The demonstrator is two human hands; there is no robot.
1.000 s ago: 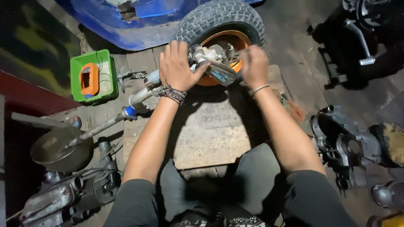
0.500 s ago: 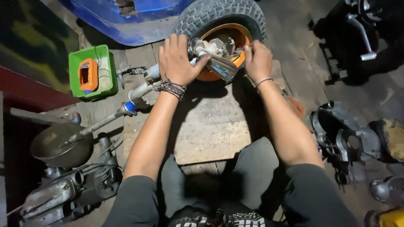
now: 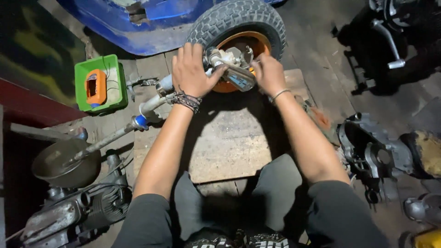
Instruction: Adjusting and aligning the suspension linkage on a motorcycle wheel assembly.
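both hands [image 3: 193, 69] shifted slightly — still clasping the grimy metal carburetor [image 3: 232, 66].

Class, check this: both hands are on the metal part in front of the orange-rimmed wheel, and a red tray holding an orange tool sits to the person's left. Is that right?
Not quite. The tray is green, not red, as the head view shows. The rest stands: the left hand and right hand are on the metal part before the orange-rimmed wheel, and the orange tool lies in it.
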